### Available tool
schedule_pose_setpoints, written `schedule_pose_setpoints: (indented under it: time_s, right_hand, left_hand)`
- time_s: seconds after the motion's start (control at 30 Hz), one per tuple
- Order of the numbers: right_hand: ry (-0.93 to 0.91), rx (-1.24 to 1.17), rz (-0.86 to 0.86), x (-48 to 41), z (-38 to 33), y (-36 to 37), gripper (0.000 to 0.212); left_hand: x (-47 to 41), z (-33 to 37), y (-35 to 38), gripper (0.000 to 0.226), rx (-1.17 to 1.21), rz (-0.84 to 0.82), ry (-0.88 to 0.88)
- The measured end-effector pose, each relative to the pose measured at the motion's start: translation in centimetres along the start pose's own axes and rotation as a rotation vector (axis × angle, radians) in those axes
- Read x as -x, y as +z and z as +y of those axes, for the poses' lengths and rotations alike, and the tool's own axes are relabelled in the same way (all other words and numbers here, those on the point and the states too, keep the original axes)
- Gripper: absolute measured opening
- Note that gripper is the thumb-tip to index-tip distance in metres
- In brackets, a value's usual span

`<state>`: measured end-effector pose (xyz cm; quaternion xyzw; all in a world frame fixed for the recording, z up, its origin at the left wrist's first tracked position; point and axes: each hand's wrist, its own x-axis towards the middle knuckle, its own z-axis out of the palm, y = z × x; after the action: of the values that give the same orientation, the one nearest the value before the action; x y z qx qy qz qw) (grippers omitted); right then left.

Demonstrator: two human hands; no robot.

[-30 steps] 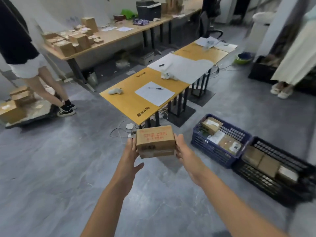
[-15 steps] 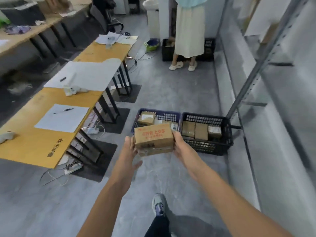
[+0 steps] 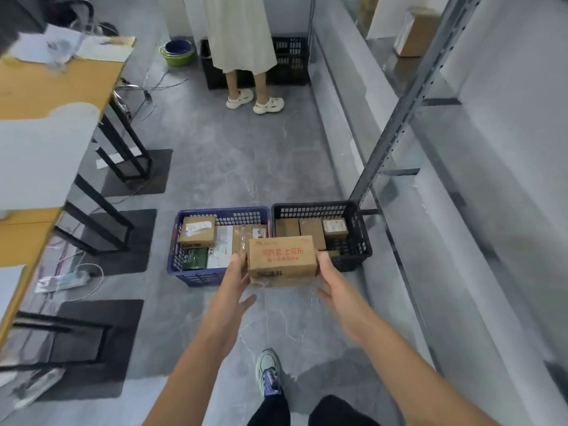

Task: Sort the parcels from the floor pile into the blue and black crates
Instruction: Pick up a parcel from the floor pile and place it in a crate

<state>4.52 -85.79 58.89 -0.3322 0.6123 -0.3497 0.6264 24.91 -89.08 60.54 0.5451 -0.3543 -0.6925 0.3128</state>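
I carry a brown cardboard parcel (image 3: 282, 260) with red printing between both hands, at chest height. My left hand (image 3: 234, 281) presses its left end and my right hand (image 3: 333, 285) presses its right end. Straight ahead on the floor stand the blue crate (image 3: 184, 265) on the left and the black crate (image 3: 358, 238) on the right, touching side by side. Both hold several parcels. The parcel in my hands hides the seam between the crates and part of their near rims.
Yellow-topped tables (image 3: 46, 87) on black legs line the left side, with a power strip (image 3: 63, 281) and cables below. A metal shelf upright (image 3: 399, 118) rises at the right. A person in a pale skirt (image 3: 239, 32) stands ahead beside another black crate (image 3: 292, 61).
The view has swung right and moved forward, so the two crates now lie straight ahead and closer. The parcel stays held between both hands.
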Motion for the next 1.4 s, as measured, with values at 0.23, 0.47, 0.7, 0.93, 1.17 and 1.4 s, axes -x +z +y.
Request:
schedule_pose_setpoints:
  time_s: [0.23, 0.47, 0.7, 0.93, 1.17, 1.4]
  right_hand:
    - [0.107, -0.036, 0.129, -5.7, -0.6, -4.8, 0.043]
    - [0.233, -0.099, 0.177, -12.7, 0.4, -11.4, 0.049]
    - [0.360, -0.177, 0.175, -22.5, 2.1, -21.4, 0.037]
    - [0.488, -0.235, 0.212, -31.9, 5.0, -29.2, 0.033]
    - [0.583, -0.269, 0.343, -43.4, 11.7, -33.1, 0.044]
    - [0.629, -0.375, 0.491, -55.1, 22.1, -36.1, 0.056]
  left_hand:
    - [-8.7, 1.2, 2.1, 0.049, -0.027, -0.102, -0.146]
    - [-17.4, 0.6, 6.8, 0.053, -0.064, -0.137, -0.273]
    - [-28.9, -1.1, 15.2, 0.065, -0.104, -0.072, -0.396]
    - [-40.7, -4.7, 21.1, 0.068, -0.088, -0.063, -0.544]
    - [-53.5, -12.1, 22.1, 0.052, -0.160, -0.100, -0.679]
    - [-65.8, -21.7, 22.8, 0.067, -0.225, -0.200, -0.706]
